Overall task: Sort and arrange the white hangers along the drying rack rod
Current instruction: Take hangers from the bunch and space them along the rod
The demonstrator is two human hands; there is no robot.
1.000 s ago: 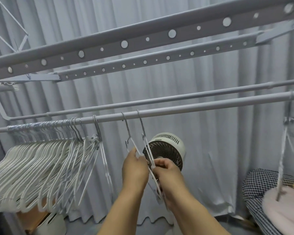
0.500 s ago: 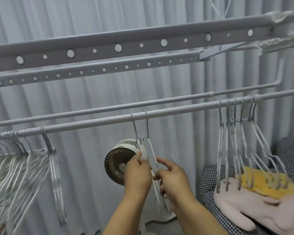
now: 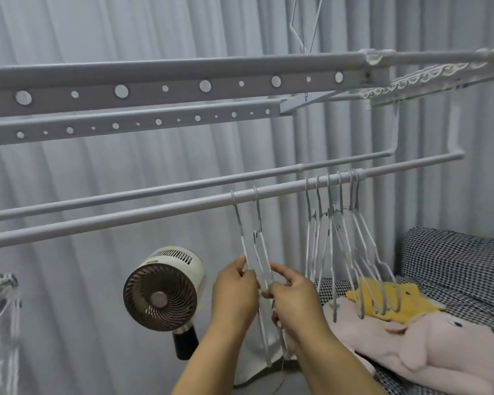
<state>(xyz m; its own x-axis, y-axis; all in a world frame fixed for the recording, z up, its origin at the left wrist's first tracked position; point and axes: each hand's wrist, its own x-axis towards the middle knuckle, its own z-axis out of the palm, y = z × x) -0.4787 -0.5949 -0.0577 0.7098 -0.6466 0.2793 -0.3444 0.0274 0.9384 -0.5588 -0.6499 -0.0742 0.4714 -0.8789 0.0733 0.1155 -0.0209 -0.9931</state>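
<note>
Centre frame, below rod (image 3: 154, 215): two hangers (image 3: 258, 252) hooked on rod, left of group (image 3: 348, 240) at right. Left hand (image 3: 234, 292) and right hand (image 3: 294, 295) pinch their arms. Advice: keep hooks seated, slide both together rightward, stop just beside group, avoid tangling wires.

Soft, even, cool light; edges blurred and wide-angle bent.

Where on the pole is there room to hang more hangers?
The front rod is bare from its left end to the two held hangers. A short bare gap lies between those two and the hanger cluster to the right. That cluster is crowded. Both hands, left and right, fill the space below the pair.
</note>
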